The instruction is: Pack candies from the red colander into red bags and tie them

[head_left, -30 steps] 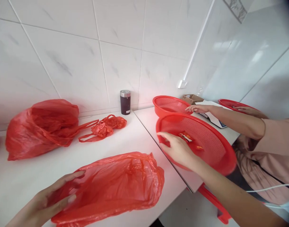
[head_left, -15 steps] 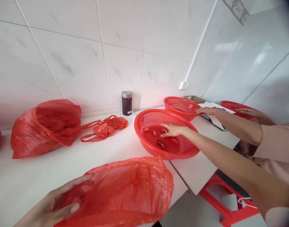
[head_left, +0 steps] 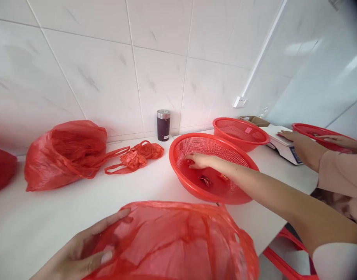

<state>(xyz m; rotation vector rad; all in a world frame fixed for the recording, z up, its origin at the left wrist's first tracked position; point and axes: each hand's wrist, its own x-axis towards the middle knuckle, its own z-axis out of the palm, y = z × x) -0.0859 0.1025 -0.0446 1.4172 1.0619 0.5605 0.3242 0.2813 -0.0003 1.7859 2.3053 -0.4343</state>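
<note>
My left hand (head_left: 87, 245) grips the near side of a red plastic bag (head_left: 178, 237), whose mouth is spread wide. The fingers and thumb stand apart around the film. Inside a red perforated plastic basket (head_left: 178, 171), my right hand (head_left: 199, 160) is lowered to the bottom, its fingers curled at a small red wrapped packet (head_left: 190, 161). Another dark red wrapped packet (head_left: 205, 180) lies just below that hand. A packet with yellow print (head_left: 224, 177) sits partly under my forearm.
A second red basket (head_left: 239, 134) and a white scale (head_left: 283, 146) stand further right. A co-worker's hand (head_left: 289, 135) is over the scale. Left are a full red bag (head_left: 64, 155), crumpled red bags (head_left: 137, 157) and a dark tumbler (head_left: 163, 126) near the wall.
The front basket was tilted at right, then set down flat beside the bag. My right hand has moved from its rim onto the packets inside. The held bag has opened wider.
</note>
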